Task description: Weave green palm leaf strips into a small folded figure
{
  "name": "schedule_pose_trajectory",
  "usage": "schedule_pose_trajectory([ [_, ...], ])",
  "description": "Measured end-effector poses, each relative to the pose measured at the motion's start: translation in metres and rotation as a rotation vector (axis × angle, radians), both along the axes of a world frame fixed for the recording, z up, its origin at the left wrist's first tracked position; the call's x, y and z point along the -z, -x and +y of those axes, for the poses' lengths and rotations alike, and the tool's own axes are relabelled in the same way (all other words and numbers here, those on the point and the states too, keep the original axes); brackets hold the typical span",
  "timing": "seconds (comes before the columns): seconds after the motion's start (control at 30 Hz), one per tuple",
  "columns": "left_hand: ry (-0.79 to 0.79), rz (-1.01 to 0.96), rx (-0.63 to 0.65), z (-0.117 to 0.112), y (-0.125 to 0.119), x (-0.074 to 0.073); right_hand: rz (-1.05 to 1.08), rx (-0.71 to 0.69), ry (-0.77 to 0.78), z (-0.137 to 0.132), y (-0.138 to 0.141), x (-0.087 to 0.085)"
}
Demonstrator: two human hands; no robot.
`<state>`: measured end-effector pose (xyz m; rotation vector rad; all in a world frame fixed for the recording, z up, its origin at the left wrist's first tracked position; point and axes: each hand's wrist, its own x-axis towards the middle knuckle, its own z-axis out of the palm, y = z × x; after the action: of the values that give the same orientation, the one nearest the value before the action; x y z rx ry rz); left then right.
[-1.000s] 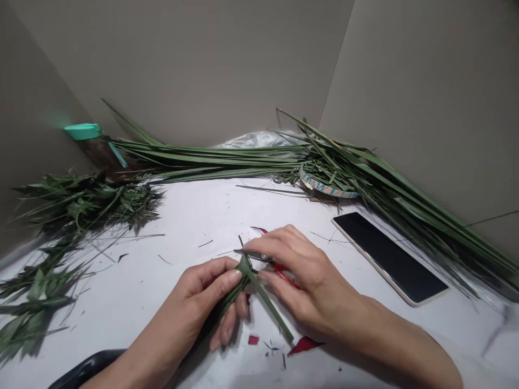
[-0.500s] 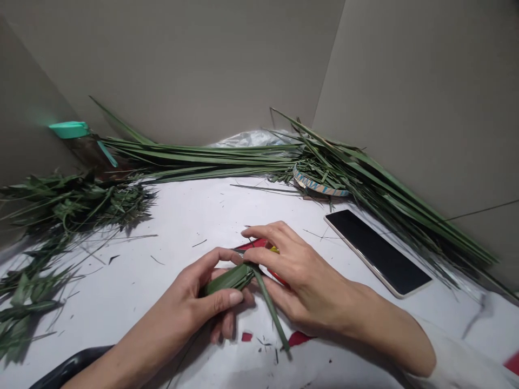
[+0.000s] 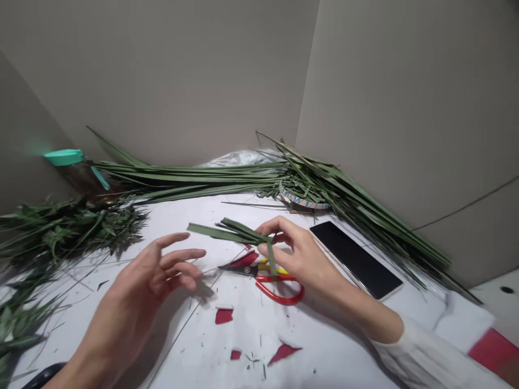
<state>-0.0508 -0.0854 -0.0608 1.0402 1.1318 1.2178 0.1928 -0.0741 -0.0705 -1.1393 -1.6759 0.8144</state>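
Observation:
My right hand (image 3: pixel 298 253) pinches a folded bundle of green leaf strips (image 3: pixel 229 232), lifted above the table with its loose ends pointing left and one strip hanging down. My left hand (image 3: pixel 160 270) hovers to the left with fingers spread, holding nothing. Red-handled scissors (image 3: pixel 267 276) lie on the white table (image 3: pixel 182 216) just under and in front of my right hand.
Long green leaves (image 3: pixel 203 178) are piled along the back wall and down the right side. A heap of leafy trimmings (image 3: pixel 60 229) lies at the left. A dark phone (image 3: pixel 354 259) lies right of my hand; a patterned round rim (image 3: pixel 302 199) is behind. Red scraps (image 3: pixel 224 316) dot the table.
My left hand let go of the leaf bundle and opened, drawing back to the left. My right hand lifted the bundle up, uncovering the scissors on the table.

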Motion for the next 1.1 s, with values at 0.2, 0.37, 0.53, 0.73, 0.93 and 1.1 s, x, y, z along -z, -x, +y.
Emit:
schedule_pose_trajectory([
  [0.2, 0.103, 0.062, 0.051, 0.000, -0.004, 0.014, 0.437, -0.128, 0.332, 0.002, 0.000, 0.003],
  [0.37, 0.143, 0.033, 0.290, -0.011, -0.023, 0.021, 0.481, -0.193, 0.422, -0.003, 0.006, 0.001],
  [0.53, 0.138, -0.091, 0.318, -0.021, -0.036, 0.023, 0.414, -0.350, 0.479, -0.026, 0.025, 0.002],
  [0.73, 0.179, -0.192, 0.277, -0.029, -0.037, 0.022, 0.228, -0.428, 0.452, -0.031, 0.033, 0.010],
  [0.93, 0.108, -0.192, 0.312, -0.027, -0.031, 0.022, 0.185, -0.530, 0.481, -0.026, 0.030, 0.013],
  [1.1, 0.131, -0.170, 0.340, -0.028, -0.027, 0.027, 0.250, -0.609, 0.521, -0.023, 0.030, 0.021],
])
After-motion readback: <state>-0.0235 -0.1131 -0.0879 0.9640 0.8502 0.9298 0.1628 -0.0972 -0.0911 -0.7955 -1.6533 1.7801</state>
